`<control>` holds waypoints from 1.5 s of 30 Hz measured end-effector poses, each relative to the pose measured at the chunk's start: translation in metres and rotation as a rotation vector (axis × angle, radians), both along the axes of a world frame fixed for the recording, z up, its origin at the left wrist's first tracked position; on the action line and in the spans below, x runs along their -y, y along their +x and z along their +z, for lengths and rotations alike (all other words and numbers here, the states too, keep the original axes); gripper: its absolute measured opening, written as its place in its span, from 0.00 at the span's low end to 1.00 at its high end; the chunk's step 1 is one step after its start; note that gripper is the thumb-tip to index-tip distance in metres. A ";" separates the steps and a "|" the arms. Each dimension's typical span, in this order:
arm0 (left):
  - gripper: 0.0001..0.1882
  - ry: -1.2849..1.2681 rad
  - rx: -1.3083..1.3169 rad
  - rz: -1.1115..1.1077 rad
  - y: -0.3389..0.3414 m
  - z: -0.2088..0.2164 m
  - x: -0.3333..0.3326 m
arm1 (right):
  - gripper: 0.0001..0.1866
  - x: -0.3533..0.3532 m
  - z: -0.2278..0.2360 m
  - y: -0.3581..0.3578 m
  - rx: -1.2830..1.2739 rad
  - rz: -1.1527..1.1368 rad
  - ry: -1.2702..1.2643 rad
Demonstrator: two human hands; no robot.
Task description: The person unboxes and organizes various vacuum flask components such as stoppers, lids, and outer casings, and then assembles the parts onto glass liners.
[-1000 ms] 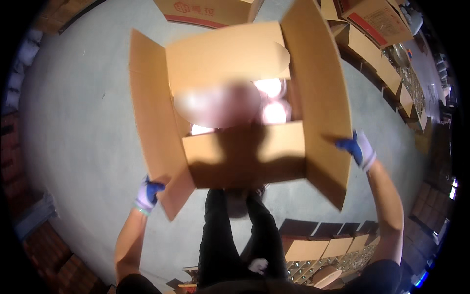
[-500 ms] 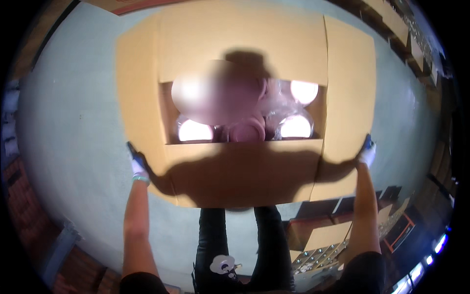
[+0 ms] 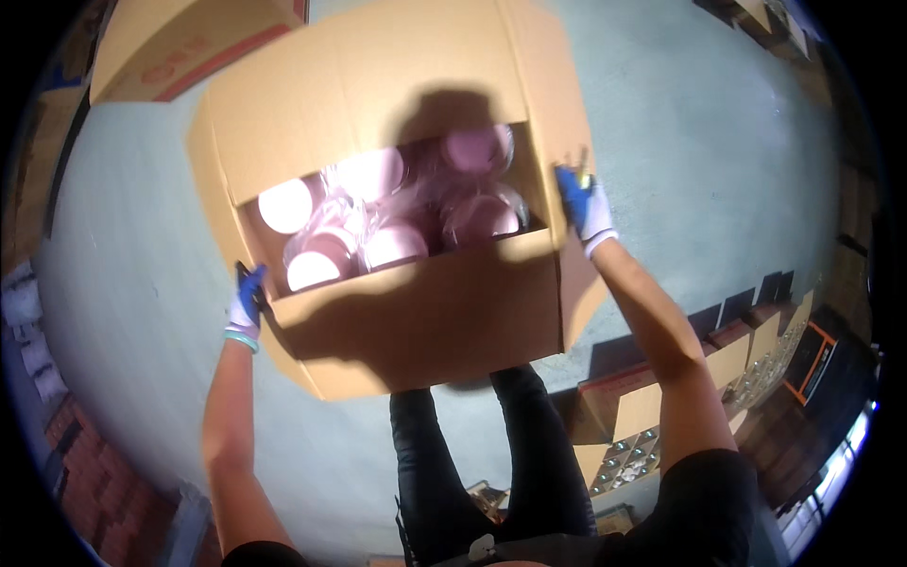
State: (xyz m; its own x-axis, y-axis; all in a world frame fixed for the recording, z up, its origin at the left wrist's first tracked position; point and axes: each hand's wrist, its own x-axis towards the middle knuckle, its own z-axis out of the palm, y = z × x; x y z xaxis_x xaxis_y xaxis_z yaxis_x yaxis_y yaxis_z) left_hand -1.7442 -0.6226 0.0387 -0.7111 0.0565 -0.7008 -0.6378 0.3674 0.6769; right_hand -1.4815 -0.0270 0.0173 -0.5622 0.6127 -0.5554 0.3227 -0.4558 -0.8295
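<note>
Open brown cardboard box [image 3: 378, 66] held above grey floor [image 3: 699, 189], its sides grasped by gloved left hand [image 3: 247, 300] and right hand [image 3: 584, 201], pink rounded items [image 3: 397, 243] packed inside, apparently in clear plastic [image 3: 427, 200], red printing [image 3: 175, 63] blurred on another box [image 3: 179, 28].

Two gloved hands [image 3: 244, 307], one open carton [image 3: 359, 90], six round-ended items [image 3: 395, 244]
Four flaps [image 3: 425, 326] show on the carton; of the six wrapped pinkish items visible inside, three line the upper row, three the lower; one red-striped carton [image 3: 194, 42] sits upper left; small things [image 3: 628, 458] lower right are too tiny to count.
</note>
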 end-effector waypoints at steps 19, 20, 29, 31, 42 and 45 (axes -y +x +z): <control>0.17 -0.251 -0.219 -0.189 0.046 0.084 -0.124 | 0.16 0.011 0.039 0.098 0.549 0.148 0.386; 0.18 -0.370 -0.222 -0.235 0.060 0.103 -0.153 | 0.17 0.011 0.039 0.132 0.534 0.114 0.348; 0.21 -0.553 -0.537 -0.682 0.246 0.369 -0.487 | 0.24 -0.116 0.187 0.411 0.416 -0.464 0.111; 0.27 -0.663 -0.263 -0.678 0.205 0.370 -0.473 | 0.22 -0.162 0.242 0.483 0.337 -0.542 0.224; 0.17 0.343 -0.554 -0.960 0.495 0.503 -0.893 | 0.20 -0.288 0.588 0.719 0.692 -1.037 0.682; 0.16 0.416 -0.525 -1.134 0.546 0.493 -1.007 | 0.21 -0.314 0.611 0.744 0.690 -1.208 0.731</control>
